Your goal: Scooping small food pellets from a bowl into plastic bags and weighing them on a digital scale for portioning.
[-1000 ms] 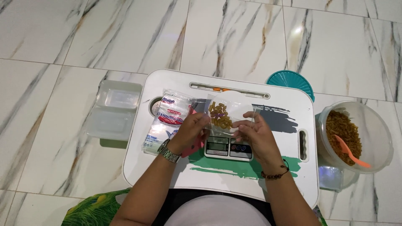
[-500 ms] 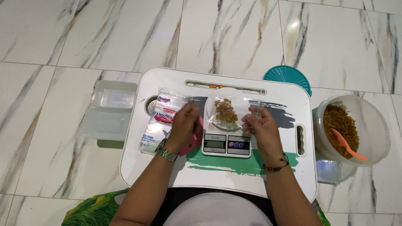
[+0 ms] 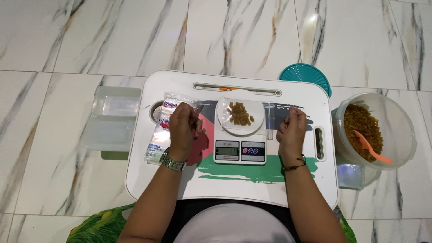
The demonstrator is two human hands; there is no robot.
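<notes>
A white lap tray [image 3: 180, 180] rests across my legs with a small digital kitchen scale [image 3: 239, 150] at its middle. On the scale's round platform lies a clear plastic bag [image 3: 240, 114] holding a little brown pasta. My left hand [image 3: 182, 128] hovers left of the scale, fingers curled, over a packet of clear plastic bags [image 3: 157, 139]. My right hand [image 3: 292, 130] is to the right of the scale, also loosely curled, with nothing visible in it. Neither hand touches the bag on the scale.
A large clear tub [image 3: 396, 135] of brown pasta with an orange spoon [image 3: 371, 146] stands on the floor at right. A teal lid [image 3: 306, 76] lies behind the tray. Clear lidded containers [image 3: 112, 117] sit at left on the marble floor [image 3: 67, 45].
Both hands were on the bag of pasta at the scale; they have let go and drawn apart, left and right. The bag now lies alone on the platform.
</notes>
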